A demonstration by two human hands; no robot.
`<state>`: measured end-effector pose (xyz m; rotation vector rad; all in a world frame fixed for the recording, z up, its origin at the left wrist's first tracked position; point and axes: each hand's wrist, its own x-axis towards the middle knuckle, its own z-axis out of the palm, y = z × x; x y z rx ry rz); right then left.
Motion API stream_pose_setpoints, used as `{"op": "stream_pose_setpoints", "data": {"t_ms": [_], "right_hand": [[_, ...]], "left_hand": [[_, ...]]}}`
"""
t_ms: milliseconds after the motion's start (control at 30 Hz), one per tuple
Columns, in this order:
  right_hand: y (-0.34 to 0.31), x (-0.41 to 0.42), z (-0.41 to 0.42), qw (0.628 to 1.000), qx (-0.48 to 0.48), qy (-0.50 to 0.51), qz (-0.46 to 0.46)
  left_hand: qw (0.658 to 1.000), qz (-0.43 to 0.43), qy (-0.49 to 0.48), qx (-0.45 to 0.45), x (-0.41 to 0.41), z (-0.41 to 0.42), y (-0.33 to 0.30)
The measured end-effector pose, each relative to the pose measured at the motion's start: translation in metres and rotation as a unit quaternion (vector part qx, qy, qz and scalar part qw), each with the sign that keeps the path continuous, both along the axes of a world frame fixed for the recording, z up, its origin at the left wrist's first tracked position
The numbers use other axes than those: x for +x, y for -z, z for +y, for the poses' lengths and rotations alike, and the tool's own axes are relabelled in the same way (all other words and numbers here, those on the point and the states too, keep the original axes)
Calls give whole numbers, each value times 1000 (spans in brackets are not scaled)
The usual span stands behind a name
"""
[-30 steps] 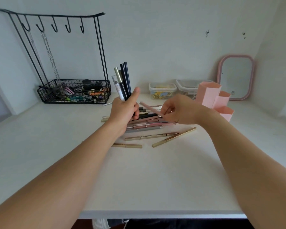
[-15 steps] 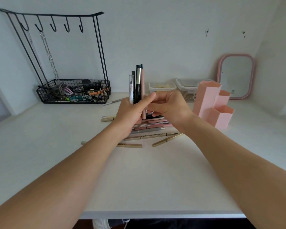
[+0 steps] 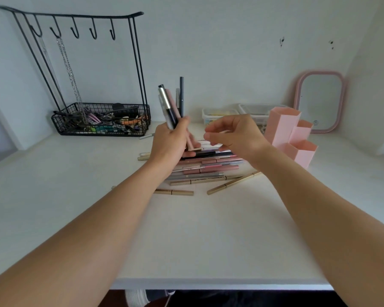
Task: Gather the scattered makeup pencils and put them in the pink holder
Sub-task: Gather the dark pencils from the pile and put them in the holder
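**Bundle building in the left fist, holder waiting**

Left hand (image 3: 169,142) is up off the bench, fingers wrapped round a bundle of pencils (image 3: 172,105) standing near upright, tips fanning above the thumb. Right hand (image 3: 233,135) hovers just beside it, fingers loosely curled and carrying nothing that can be made out. Under and behind both hands lies the main heap of pencils (image 3: 208,166), pink, grey and dark, roughly side by side on the white bench (image 3: 186,235). A few gold ones (image 3: 231,185) stray at the near edge, and one small pencil (image 3: 146,136) sits off by the wire basket (image 3: 102,118). The pink holder (image 3: 286,129) stands to the right, near the heap, and no pencil shows above its rims. By my reading, gathering is only partly done: most pencils are on the bench, and nothing has visibly gone in the holder yet
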<state>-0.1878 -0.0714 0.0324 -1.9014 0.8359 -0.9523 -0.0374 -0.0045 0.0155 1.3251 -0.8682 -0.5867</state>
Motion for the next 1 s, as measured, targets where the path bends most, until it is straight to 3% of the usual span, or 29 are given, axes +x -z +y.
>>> {"op": "stream_pose_setpoints", "data": {"t_ms": [133, 400, 800, 900, 1000], "right_hand": [[-7, -18, -15, 969, -100, -50, 218], [-6, -26, -19, 898, -131, -125, 401], [-10, -31, -19, 898, -137, -120, 401], [-12, -35, -25, 924, -115, -92, 352], [-11, -31, -23, 967, -42, -85, 235]], "left_hand": [[998, 63, 2, 6, 10, -4, -1], [997, 75, 3, 2, 19, -7, 3], [996, 81, 37, 11, 17, -7, 4], [995, 96, 39, 2, 18, -6, 2], [995, 83, 51, 6, 15, -4, 2]]}}
